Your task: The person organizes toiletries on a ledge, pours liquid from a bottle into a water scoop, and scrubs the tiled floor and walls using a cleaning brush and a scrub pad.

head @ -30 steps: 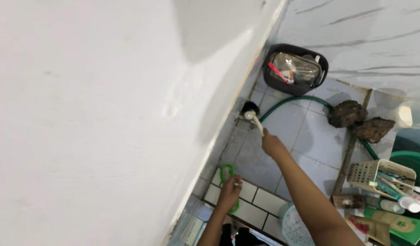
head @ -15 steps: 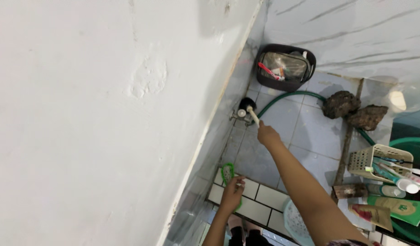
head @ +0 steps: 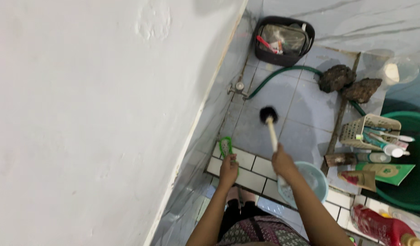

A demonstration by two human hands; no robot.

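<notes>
Green plastic shows in our left hand (head: 228, 169): it is closed around the handle of a small green scrub brush (head: 226, 146), whose head rests on the white-tiled ledge (head: 255, 173) just below the wall. Our right hand (head: 283, 163) is wrapped tight on the pale handle of a long toilet brush (head: 270, 127); its black round head is held out over the grey tiled floor (head: 305, 105), near the metal tap (head: 237, 87) fixed low on the wall. A dark green hose (head: 283, 72) curves from that tap across the floor toward two dark lumpy stones (head: 349, 84). Beyond them, in the corner, stands a black basket (head: 283, 58) holding a clear pouch. Just under our right wrist sits a pale blue dipper (head: 317, 180). To the right, a cream slotted caddy (head: 371, 130) with toothbrushes lies beside a large green basin (head: 410, 182), and a red pouch (head: 378, 225) lies on the ledge near the lower edge. White plaster wall (head: 91, 118) fills the left of the view.
</notes>
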